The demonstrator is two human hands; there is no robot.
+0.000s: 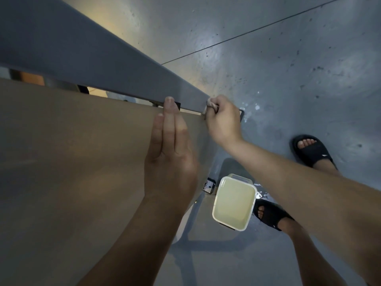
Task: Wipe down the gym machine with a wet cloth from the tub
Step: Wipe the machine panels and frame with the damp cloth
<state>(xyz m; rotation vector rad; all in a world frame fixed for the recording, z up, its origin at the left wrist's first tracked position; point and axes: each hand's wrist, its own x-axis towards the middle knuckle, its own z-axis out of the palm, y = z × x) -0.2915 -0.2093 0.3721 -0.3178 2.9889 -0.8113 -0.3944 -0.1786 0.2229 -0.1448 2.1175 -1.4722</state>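
Observation:
I look almost straight down a gym machine. Its wide flat panel (72, 162) fills the left, and a grey bar (92, 65) slopes from the upper left to the middle. My left hand (171, 153) lies flat against the panel's right edge, fingers straight and together. My right hand (222, 118) grips a small bunched light cloth (210, 104) and holds it against the lower end of the grey bar. Most of the cloth is hidden in the fist. The clear tub (235, 202) of yellowish water stands on the floor below.
The grey concrete floor (288, 58) has wet splashes near the tub and below the bar's end. Two feet in black slides (311, 151) (270, 215) stand to the right of the tub. Black base brackets (209, 185) of the machine sit beside the tub.

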